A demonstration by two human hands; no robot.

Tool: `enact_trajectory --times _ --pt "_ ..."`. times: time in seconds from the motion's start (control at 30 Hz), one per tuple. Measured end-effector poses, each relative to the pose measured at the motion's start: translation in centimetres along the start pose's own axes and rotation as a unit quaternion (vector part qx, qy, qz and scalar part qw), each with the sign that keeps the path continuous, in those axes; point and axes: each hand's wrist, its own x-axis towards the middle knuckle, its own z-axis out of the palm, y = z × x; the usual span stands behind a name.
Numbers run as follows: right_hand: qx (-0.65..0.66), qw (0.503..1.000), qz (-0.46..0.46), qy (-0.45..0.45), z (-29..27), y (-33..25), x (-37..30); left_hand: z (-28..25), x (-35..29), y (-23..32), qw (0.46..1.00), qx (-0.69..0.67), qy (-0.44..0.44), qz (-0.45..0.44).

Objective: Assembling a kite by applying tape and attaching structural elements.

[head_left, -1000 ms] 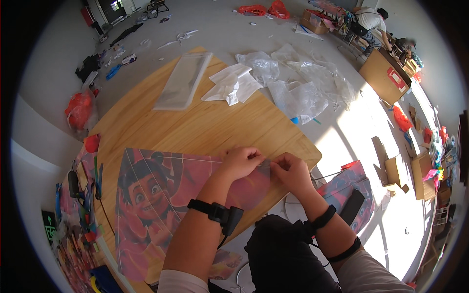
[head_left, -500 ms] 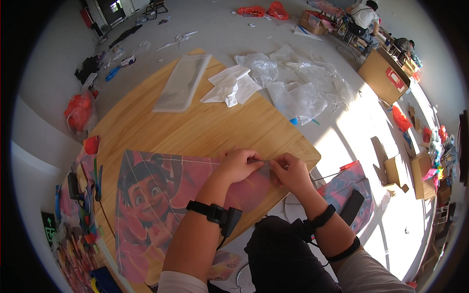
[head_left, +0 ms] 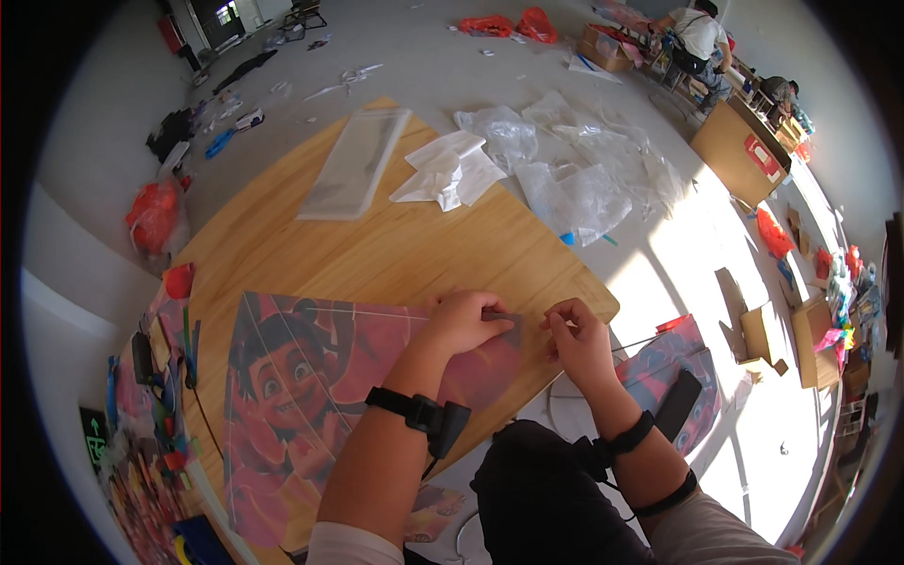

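A thin pink-and-red printed sheet (head_left: 282, 386) with a large cartoon figure and pale seam-like lines lies on the wooden table (head_left: 377, 254). My left hand (head_left: 464, 322) is closed on the sheet's far edge, close to its right corner, with thumb and forefinger pinched together. Just right of that corner, apart from the sheet, my right hand (head_left: 579, 341) is held with fingertips pressed together. Whatever is between those fingertips, if anything, is too small to make out. My left forearm covers part of the sheet.
A clear plastic sleeve (head_left: 353, 169) and a crumpled white paper (head_left: 450, 174) lie at the table's far end. Clear plastic wrap (head_left: 574, 193) is spread on the floor beyond. Another printed sheet (head_left: 664, 377) is at right, below table height. Two people work near cardboard boxes (head_left: 739, 151).
My right hand has let go of the sheet's corner and moved a little right. My left hand keeps its pinch on the edge, nearly unmoved.
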Motion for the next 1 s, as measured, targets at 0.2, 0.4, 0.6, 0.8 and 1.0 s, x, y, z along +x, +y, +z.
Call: enact_trajectory --times 0.2,0.4,0.6,0.8,1.0 --pt "0.142 0.985 0.071 -0.06 -0.5 0.4 -2.4 -0.3 0.2 0.9 0.999 0.034 -0.037 -0.018" --pt "0.161 0.982 0.073 -0.064 0.4 0.4 -3.0 0.4 0.3 0.3 0.999 0.036 -0.017 -0.018" --pt "0.195 0.977 0.056 -0.064 0.6 0.8 -3.2 0.3 0.3 0.5 0.999 0.014 -0.027 -0.026" --pt "0.206 0.974 0.068 -0.07 1.2 0.8 -3.2 0.5 0.3 0.1 1.0 0.009 -0.012 -0.011" --pt "0.213 0.972 0.071 -0.07 1.5 1.0 -3.2 0.5 0.4 0.1 1.0 -0.002 -0.02 -0.017"
